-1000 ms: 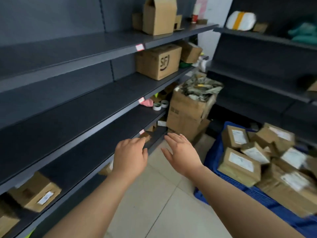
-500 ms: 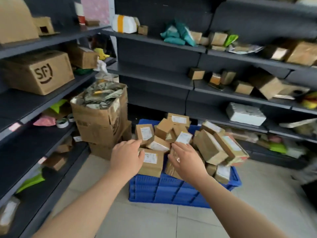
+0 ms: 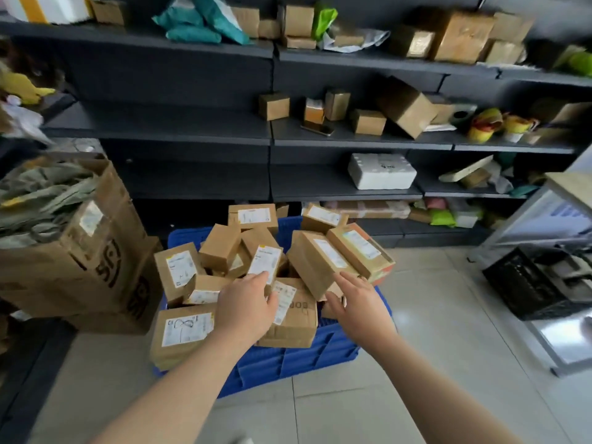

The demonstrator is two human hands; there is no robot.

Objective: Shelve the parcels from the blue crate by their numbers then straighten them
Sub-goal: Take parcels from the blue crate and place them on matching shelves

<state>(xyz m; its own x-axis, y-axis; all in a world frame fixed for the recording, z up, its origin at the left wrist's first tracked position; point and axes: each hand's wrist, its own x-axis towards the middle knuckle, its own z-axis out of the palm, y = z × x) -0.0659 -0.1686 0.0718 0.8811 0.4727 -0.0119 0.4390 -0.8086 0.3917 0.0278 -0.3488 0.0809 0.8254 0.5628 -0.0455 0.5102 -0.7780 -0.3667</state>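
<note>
A blue crate [image 3: 307,354] stands on the tiled floor, heaped with several brown cardboard parcels bearing white labels. My left hand [image 3: 245,307] hovers over the middle of the heap, fingers apart, its fingertips at a small upright parcel [image 3: 266,262]. My right hand [image 3: 360,307] is open too, reaching over the crate's right side just below a long tilted parcel [image 3: 315,267]. Neither hand holds anything. A flat parcel [image 3: 184,334] leans over the crate's front left corner.
Dark metal shelving [image 3: 269,141] runs across the back, carrying scattered boxes, teal bags and a white foam box [image 3: 381,171]. A large open carton [image 3: 73,251] of crumpled packing sits left of the crate. A black crate [image 3: 538,283] and a pale table leg stand at right.
My view has swung right from the left-hand shelves to the crate. Both hands have dropped closer over the parcels, still holding nothing.
</note>
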